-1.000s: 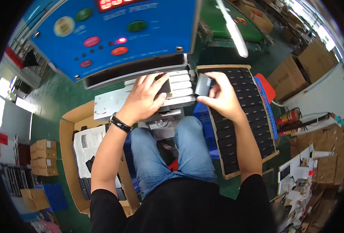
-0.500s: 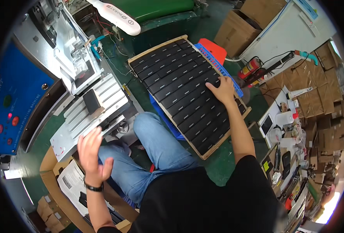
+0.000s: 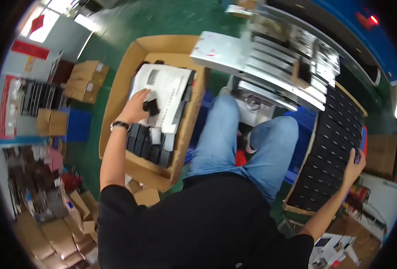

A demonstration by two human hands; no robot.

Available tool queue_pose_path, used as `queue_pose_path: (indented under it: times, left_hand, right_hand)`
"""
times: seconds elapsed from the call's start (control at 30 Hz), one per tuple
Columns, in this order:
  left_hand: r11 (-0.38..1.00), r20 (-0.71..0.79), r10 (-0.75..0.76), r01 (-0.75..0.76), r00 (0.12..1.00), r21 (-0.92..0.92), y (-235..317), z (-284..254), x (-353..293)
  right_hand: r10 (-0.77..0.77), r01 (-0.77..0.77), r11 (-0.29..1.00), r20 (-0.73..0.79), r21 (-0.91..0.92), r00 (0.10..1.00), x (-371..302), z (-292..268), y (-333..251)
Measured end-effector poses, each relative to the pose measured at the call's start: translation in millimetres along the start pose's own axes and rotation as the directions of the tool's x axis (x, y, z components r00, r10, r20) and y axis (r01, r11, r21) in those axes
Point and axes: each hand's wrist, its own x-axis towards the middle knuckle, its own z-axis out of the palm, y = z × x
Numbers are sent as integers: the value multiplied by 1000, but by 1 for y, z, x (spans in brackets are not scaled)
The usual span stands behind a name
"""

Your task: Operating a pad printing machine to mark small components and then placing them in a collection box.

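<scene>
My left hand [image 3: 136, 107], with a dark band at its wrist, reaches into a cardboard box [image 3: 105, 130]. Its fingers are apart beside a small black piece [image 3: 152, 107] lying by a white printed sheet [image 3: 167, 80]; I see no firm grip on it. Under and around the sheet are several black rectangular blocks [image 3: 150, 145]. My right hand [image 3: 354, 167], fingers apart, rests at the outer edge of a wood-rimmed tray [image 3: 301, 181]. Rows of black blocks [image 3: 328, 148] with small pale marks fill that tray.
Ahead stands a machine with a grooved metal table [image 3: 270, 62] bearing a dark block in a holder [image 3: 302, 71]. Blue crates [image 3: 304, 130] sit below the tray. Cartons [image 3: 86, 80] stand at the left, and more cartons [image 3: 50, 237] lie behind on that side.
My view has swung left, so the machine and tray now appear further right. The left hand has moved from beside the machine table into the cardboard box. The right hand stays at the tray.
</scene>
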Motion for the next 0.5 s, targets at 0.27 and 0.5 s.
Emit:
queue_pose_path:
  times: [0.27, 0.5]
  left_hand:
    - [996, 61, -55, 51, 997, 76, -1, 10, -10]
    - [998, 24, 43, -45, 999, 52, 23, 3, -2]
  right_hand:
    - [-309, 265, 834, 11, 484, 951, 2, 11, -216]
    - [-354, 255, 654, -9, 713, 935, -5, 11, -295]
